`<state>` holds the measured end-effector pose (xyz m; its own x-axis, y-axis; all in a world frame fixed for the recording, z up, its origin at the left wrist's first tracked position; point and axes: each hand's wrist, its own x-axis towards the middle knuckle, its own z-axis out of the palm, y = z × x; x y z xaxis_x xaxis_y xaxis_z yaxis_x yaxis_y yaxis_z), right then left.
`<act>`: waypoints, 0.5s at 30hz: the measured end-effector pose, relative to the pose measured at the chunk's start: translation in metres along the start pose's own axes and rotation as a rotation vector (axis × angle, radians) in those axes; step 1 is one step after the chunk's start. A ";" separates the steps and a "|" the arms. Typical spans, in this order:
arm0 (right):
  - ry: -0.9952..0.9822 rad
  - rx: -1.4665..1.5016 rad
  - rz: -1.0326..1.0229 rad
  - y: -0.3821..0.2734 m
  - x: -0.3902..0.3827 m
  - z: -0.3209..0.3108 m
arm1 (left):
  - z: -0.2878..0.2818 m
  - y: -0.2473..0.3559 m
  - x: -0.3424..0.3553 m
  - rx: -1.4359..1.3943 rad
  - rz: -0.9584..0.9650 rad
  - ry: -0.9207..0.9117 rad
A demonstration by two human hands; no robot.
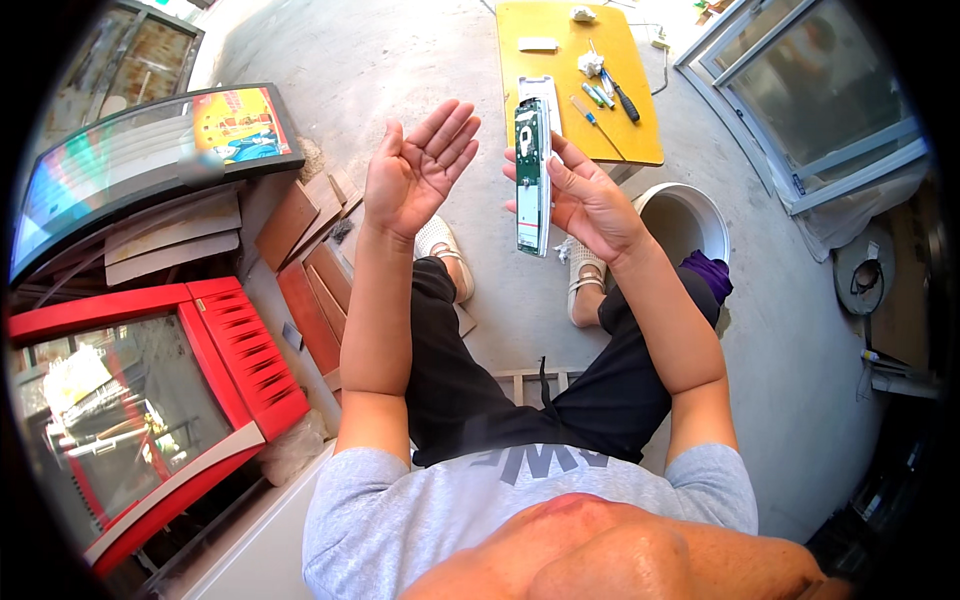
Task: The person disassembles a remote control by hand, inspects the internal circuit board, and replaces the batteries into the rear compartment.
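My right hand (598, 205) holds a narrow handheld device upright, its green circuit board (529, 145) exposed inside a pale casing. My left hand (415, 175) is raised to its left, palm up, fingers stretched out and holding nothing. Just beyond, the yellow table (550, 70) carries a white casing piece (536, 84) behind the device, a small white cover (537, 45), a dark-handled screwdriver (627, 105), a thin driver (584, 110), small batteries (597, 96) and crumpled white material (590, 63).
A white bucket (717, 225) with purple cloth (705, 280) is by my right leg. At left lie a curved screen (150, 150), a red-framed cabinet (240, 350) and stacked boards (305, 300). At right are framed glass panels (820, 110) and a grey round object (860, 270).
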<state>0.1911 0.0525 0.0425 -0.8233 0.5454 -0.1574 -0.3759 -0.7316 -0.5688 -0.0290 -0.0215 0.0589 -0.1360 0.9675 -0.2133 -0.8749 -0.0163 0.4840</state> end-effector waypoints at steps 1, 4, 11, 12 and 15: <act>-0.004 0.003 0.002 0.000 0.001 0.001 | 0.001 0.000 0.000 0.004 -0.004 0.008; -0.008 0.011 0.009 0.002 0.002 0.000 | -0.004 0.000 -0.001 -0.054 -0.038 -0.048; -0.016 0.006 -0.009 0.001 0.005 -0.006 | -0.014 -0.009 0.003 0.521 0.102 0.168; -0.007 0.005 -0.002 0.000 0.005 -0.004 | -0.014 -0.009 0.003 0.622 0.127 0.266; 0.008 -0.003 -0.003 0.000 0.005 -0.006 | -0.021 -0.007 0.004 0.814 0.254 0.267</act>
<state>0.1899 0.0577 0.0369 -0.8188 0.5508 -0.1619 -0.3772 -0.7286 -0.5717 -0.0328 -0.0224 0.0368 -0.4733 0.8665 -0.1586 -0.2162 0.0603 0.9745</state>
